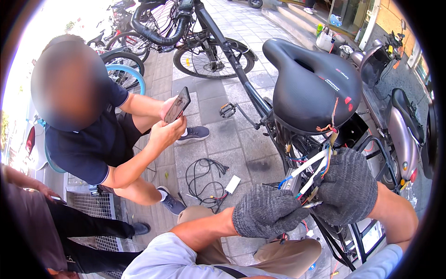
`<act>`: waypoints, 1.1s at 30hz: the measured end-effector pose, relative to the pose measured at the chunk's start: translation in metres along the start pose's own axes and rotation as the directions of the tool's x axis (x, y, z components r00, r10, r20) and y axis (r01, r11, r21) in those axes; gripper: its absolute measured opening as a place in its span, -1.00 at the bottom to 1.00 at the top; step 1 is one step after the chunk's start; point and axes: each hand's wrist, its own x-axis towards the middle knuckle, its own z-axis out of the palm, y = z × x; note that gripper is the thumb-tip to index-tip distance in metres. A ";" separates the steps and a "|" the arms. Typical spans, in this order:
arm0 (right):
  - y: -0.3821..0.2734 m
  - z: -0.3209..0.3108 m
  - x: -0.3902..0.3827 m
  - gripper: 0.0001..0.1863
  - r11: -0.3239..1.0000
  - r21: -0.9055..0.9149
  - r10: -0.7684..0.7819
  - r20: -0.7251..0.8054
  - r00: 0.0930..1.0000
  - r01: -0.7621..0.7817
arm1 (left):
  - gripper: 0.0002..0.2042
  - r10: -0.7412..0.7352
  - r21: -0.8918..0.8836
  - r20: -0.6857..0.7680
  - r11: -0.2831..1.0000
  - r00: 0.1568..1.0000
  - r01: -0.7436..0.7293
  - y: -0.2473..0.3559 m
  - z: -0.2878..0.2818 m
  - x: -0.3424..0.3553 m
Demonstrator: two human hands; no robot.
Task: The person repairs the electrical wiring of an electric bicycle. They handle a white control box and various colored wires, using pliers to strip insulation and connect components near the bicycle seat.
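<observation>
Both of my hands wear grey knit gloves at the bicycle's rear, below the black saddle (310,83). My left hand (265,211) is closed, its fingertips pinched at the bundle of wires and small connectors (310,204). My right hand (346,186) is curled round the same bundle from the right, its fingertips largely hidden among the wires. White-sleeved cables (306,165) and thin coloured wires run up from between my hands to under the saddle, where some bare orange strands (334,111) hang over its edge. A silver metal housing (290,183) sits just behind my left hand.
A crouching person (79,144) at left holds a phone (177,104); another person (32,214) stands lower left. On the paving lie a white box (233,184) and coiled black cable (197,172). Parked bikes (125,69) stand behind, a scooter (399,139) at right, steps (288,18) at back.
</observation>
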 end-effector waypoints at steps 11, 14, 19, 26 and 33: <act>-0.002 0.000 0.000 -0.82 1.000 -0.019 0.008 -0.032 0.999 -0.008 | -0.80 0.030 0.081 -0.051 0.996 0.998 -0.026 -0.001 0.004 -0.007; -0.005 0.004 0.005 -0.83 1.000 -0.006 -0.022 -0.122 0.992 0.021 | -0.71 0.408 0.467 -0.030 0.813 0.912 -0.349 -0.025 0.008 -0.026; 0.008 0.004 -0.006 -0.77 0.993 0.111 -0.039 -0.064 0.997 0.046 | -0.83 -0.435 -0.481 -0.104 0.809 0.894 0.338 0.000 0.027 -0.026; 0.006 0.003 -0.008 -0.75 0.973 0.229 0.042 -0.140 0.989 -0.009 | -0.78 -0.527 -0.551 -0.109 0.738 0.843 0.390 0.006 0.020 -0.019; 0.006 0.005 -0.010 -0.73 0.933 0.344 0.159 -0.137 0.978 -0.104 | -0.79 -0.547 -0.488 -0.210 0.777 0.810 0.398 0.001 0.020 -0.023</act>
